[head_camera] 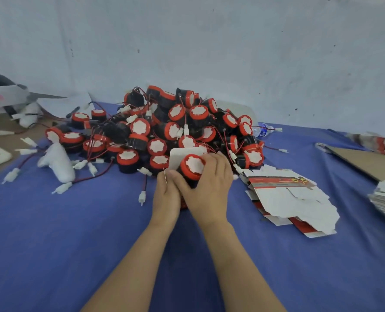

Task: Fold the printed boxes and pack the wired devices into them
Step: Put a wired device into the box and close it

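My right hand [207,185] is wrapped over the device [192,166], fingers curled round its black body with the red cap and white face turned up and away from me. My left hand [166,194] sits just beside it, touching it, fingers curled on the near edge of the box [182,154]. The box's white flap stands up right behind the device. How far the device sits inside the box I cannot tell, because my own knuckles hide the opening.

The device looks like hard plastic, a stubby drum, so I judge it rigid, light enough for one hand and a bit smooth on the sides. The black body is the place to grip. Its wire and white plug are out of sight under my palm. They will be floppy and could snag on the flap.

The box is thin card and will crease or tear if I squeeze it. I should hold it by its folded corners, not the flat walls.

Beyond my fingertips lies the pile [164,124] of more devices with tangled wires. To the right of my right hand, near it on the blue cloth [74,233], lie the flat boxes [288,199].
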A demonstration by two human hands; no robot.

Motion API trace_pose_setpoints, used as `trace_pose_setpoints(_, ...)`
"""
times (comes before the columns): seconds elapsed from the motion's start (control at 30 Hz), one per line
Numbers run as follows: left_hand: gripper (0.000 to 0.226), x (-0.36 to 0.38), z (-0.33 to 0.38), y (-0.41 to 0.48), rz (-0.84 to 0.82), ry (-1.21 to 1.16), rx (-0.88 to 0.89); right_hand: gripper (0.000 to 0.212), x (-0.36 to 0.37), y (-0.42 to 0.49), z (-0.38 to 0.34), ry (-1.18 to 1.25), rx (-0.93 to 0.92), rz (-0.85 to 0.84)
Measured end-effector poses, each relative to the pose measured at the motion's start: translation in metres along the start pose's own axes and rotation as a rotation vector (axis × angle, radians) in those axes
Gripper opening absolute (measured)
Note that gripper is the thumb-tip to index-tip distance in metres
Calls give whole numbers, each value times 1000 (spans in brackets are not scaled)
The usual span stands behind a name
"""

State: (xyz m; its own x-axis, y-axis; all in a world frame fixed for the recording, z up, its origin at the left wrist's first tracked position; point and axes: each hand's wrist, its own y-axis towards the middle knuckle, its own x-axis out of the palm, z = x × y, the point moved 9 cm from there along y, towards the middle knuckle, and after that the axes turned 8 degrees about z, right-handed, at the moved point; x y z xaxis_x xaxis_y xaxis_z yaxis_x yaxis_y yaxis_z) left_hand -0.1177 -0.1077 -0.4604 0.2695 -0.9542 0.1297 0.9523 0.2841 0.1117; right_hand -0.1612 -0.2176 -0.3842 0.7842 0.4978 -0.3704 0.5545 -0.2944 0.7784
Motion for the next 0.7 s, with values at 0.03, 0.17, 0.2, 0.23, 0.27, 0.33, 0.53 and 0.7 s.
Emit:
trace_pose_setpoints(0.03, 22, 0, 1, -1, -6, 13, 7, 66, 1, 0, 2, 14, 11, -16)
trace_pose_setpoints(0.17, 7, 3, -1, 2, 8, 192, 68, 57, -26, 10, 7, 19, 14, 133)
trace_pose_setpoints(0.2, 6, 5, -1, 3, 5, 239, 87, 58, -37, 11, 3, 63, -14, 223)
trace_pose_setpoints(0.23, 5, 8, -1, 3, -2, 291, 108, 60, -43, 10, -4, 130, -32, 269)
trace_pose_setpoints(0.27, 12, 10, 1, 2, -3, 323, 145, 62, -42, 8, -15, 194, -50, 255)
trace_pose_setpoints(0.33, 41, 10, 5, -4, -1, 302, 238, 65, -23, 0, -37, 229, -114, 100)
trace_pose_setpoints(0.53, 19, 14, -5, -1, -71, 350, 157, 67, 12, -4, -3, 49, 1, -171)
trace_pose_setpoints(0.7, 25, 10, -2, -5, -35, 289, 87, 68, 4, 0, 27, -102, 95, -122)
